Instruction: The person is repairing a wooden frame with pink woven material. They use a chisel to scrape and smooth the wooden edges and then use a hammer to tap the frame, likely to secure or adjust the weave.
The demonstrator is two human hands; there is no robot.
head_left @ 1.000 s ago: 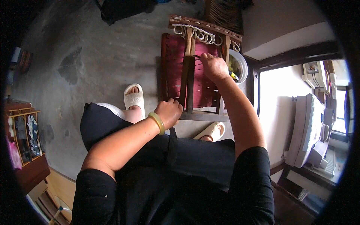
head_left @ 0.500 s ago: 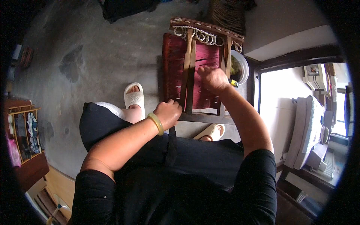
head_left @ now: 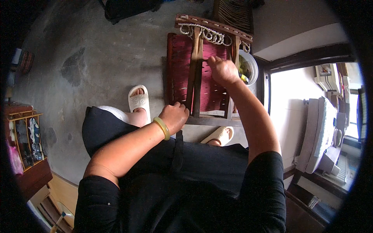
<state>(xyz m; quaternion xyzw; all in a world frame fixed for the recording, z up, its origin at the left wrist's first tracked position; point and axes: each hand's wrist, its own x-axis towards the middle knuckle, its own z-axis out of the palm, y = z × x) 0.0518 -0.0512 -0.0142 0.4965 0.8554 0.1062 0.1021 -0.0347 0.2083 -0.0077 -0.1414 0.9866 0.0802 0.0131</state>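
We observe the left hand [head_left: 175, 117] curled at the near corner of the wooden frame [head_left: 193, 66], the right hand [head_left: 224, 72] over red webbing [head_left: 213, 95]; we cannot tell whether either grips.

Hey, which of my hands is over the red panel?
Your right hand, its wrist bare, is over the red panel. Your left hand, with the bangle on its wrist, is at the wooden frame's near left corner.

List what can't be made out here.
In the head view:
Left hand: its palm, hidden by its own back.
Right hand: whether it pinches anything, too small and dark.
White bucket: left side, hidden by the wooden frame.
Dark object: far end, cut off by the top edge.
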